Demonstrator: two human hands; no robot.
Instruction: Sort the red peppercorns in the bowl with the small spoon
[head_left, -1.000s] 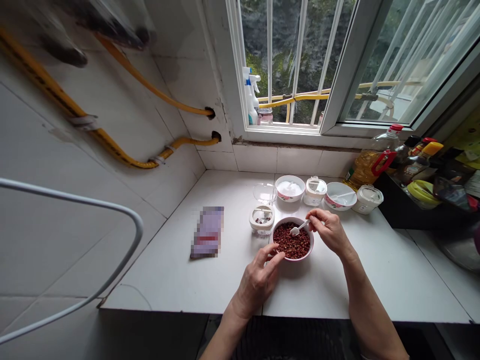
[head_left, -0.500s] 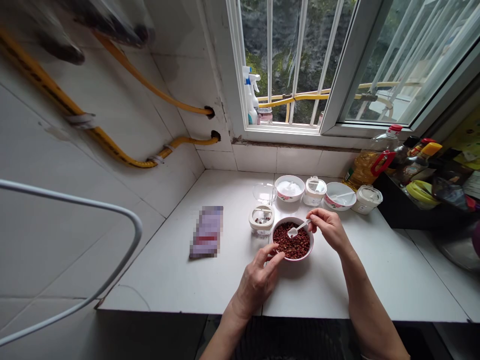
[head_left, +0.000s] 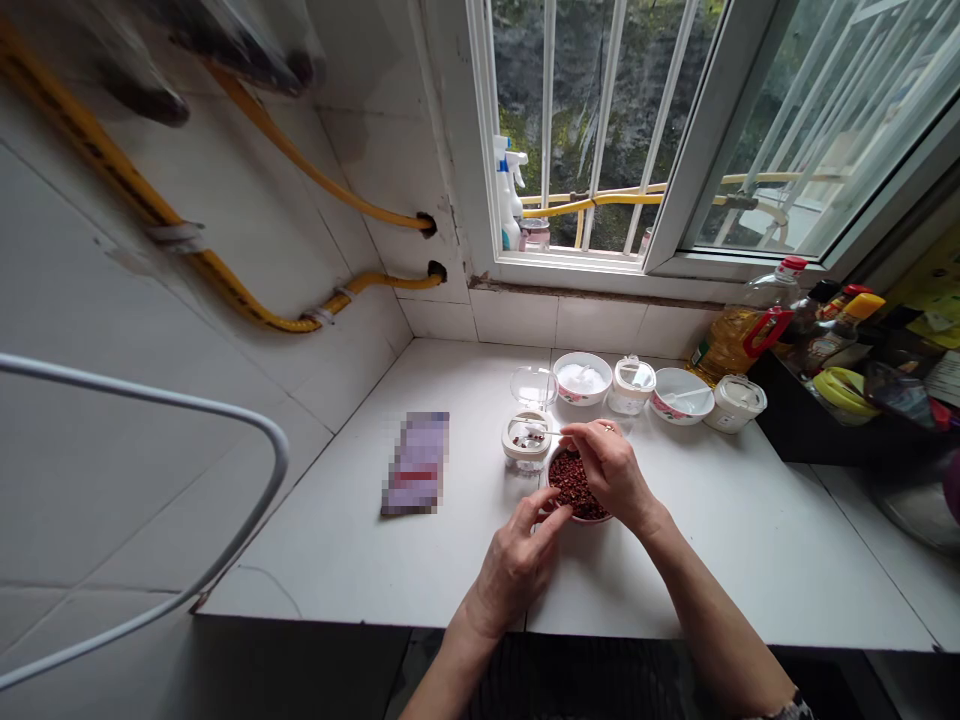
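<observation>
At mid-frame, the right hand (head_left: 611,468) pinches a spoon (head_left: 553,433), best kept level over the jar (head_left: 526,463); left hand (head_left: 516,552) holds the bowl (head_left: 592,521).

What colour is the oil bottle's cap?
Red, seen best in the head view.

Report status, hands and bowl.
Right hand gripping spoon, over open jar. Left hand at rim of peppercorn bowl. Right hand partly hides bowl.
</observation>
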